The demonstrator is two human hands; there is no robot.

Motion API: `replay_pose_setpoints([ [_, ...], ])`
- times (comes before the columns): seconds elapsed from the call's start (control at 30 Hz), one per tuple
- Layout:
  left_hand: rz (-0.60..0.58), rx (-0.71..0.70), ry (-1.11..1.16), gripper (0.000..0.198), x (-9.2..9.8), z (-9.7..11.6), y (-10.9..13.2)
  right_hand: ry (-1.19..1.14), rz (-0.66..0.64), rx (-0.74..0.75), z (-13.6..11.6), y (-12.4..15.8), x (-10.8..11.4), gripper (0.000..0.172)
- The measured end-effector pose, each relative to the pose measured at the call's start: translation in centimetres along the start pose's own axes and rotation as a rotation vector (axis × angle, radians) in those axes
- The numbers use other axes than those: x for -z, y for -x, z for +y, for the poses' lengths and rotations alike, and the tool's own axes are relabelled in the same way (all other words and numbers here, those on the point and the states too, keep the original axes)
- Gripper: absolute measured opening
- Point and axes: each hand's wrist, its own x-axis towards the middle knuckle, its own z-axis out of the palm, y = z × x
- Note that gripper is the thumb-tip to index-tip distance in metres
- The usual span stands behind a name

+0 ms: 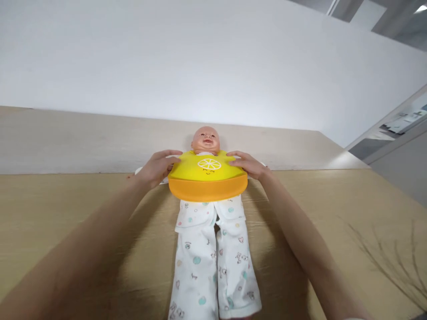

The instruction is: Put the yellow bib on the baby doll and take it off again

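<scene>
One left grip (pixel 160 166) and one right grip (pixel 250 166), fingers parted, touched opposite edges of one yellow bib (pixel 208 175) between them; under it lay one doll (pixel 231 210), head (pixel 206 138) beyond the grips, two trouser legs (pixel 196 262) nearer, on one table (pixel 60 204)

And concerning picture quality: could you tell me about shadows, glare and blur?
Head view: shadows darken the wooden surface beside the patterned trousers; head view: glare brightens the pale strip at right; head view: thin twigs look blurry, the yellow bib clearer.
</scene>
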Motion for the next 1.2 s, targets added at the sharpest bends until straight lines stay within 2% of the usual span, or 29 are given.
replay_pose_setpoints([
  [0.1, 0.006, 0.044, 0.081, 0.037, 0.1, 0.0, 1.8, -0.102, 0.067, -0.005, 0.2, 2.3, -0.1, 0.053],
  [0.23, 0.031, 0.008, 0.147, 0.034, -0.3, -0.3, 3.4, -0.107, 0.185, 0.014, 1.7, 3.9, -0.6, 0.050],
  [0.37, 0.069, -0.060, 0.170, 0.037, -0.5, -2.5, 5.6, -0.103, 0.156, 0.046, 3.8, 5.2, -1.1, 0.055],
  [0.47, 0.162, -0.199, 0.147, 0.035, -0.2, -4.6, 7.0, -0.054, 0.181, 0.120, 4.9, 5.9, -0.5, 0.056],
  [0.57, 0.254, -0.308, -0.109, 0.029, 0.9, -6.0, 7.2, 0.185, 0.394, 0.262, 5.7, 6.2, 1.4, 0.049],
  [0.63, 0.328, -0.397, -0.411, 0.026, 2.3, -6.6, 6.6, 0.384, 0.559, 0.343, 6.2, 6.2, 3.3, 0.048],
  [0.7, 0.388, -0.542, -0.700, 0.028, 4.1, -6.9, 5.8, 0.587, 0.645, 0.416, 6.8, 6.2, 5.3, 0.047],
  [0.8, 0.398, -0.783, -0.992, 0.023, 7.0, -7.5, 4.4, 0.891, 0.597, 0.570, 7.5, 5.8, 7.6, 0.050],
  [0.9, 0.358, -0.875, -1.162, 0.023, 8.9, -8.1, 3.5, 1.081, 0.461, 0.613, 8.0, 5.0, 8.4, 0.055],
  [0.97, 0.307, -0.877, -1.193, 0.027, 9.2, -8.4, 3.2, 1.130, 0.382, 0.589, 8.3, 4.4, 8.4, 0.054],
  [1.03, 0.244, -0.880, -1.177, 0.029, 9.0, -8.5, 3.1, 1.125, 0.362, 0.567, 8.6, 3.9, 8.3, 0.050],
  [1.2, 0.230, -0.829, -1.216, 0.023, 8.4, -7.9, 2.5, 1.105, 0.468, 0.529, 9.3, 3.8, 8.0, 0.043],
])
